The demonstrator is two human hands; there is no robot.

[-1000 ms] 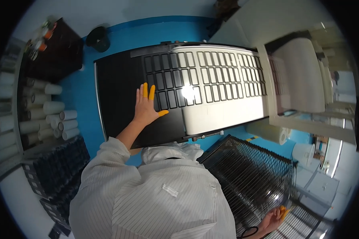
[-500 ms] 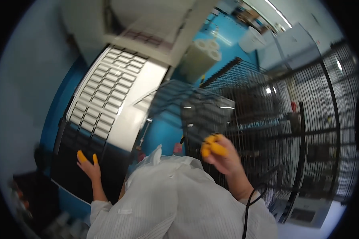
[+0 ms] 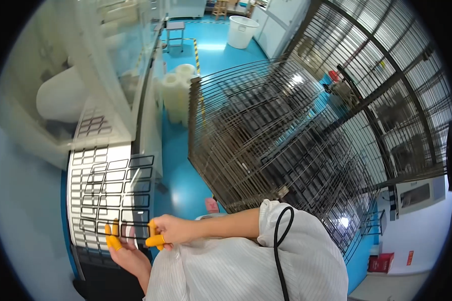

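A black grid sheet with rows of rectangular openings hangs tilted over a lit white work surface. My right hand, its forearm crossing in from the right, pinches the sheet's near right corner between fingers in yellow finger cots. Beside it my left hand, palm turned up, is closed on the near edge, with yellow-capped fingertips showing at the openings. Part of the left fingers is hidden behind the sheet's bars. A similar grid pattern lies on the white surface beneath.
A large wire rack holding several dark grid sheets stands to my right. At upper left, a machine with a clear panel rises beyond the white surface. Pale rolls stand on the blue floor, with a stool and a white bucket farther off.
My right hand has swung left from beside the rack, carrying the sheet over the white surface. My left hand, formerly open over the dark near part, now grips the sheet too. The view has turned.
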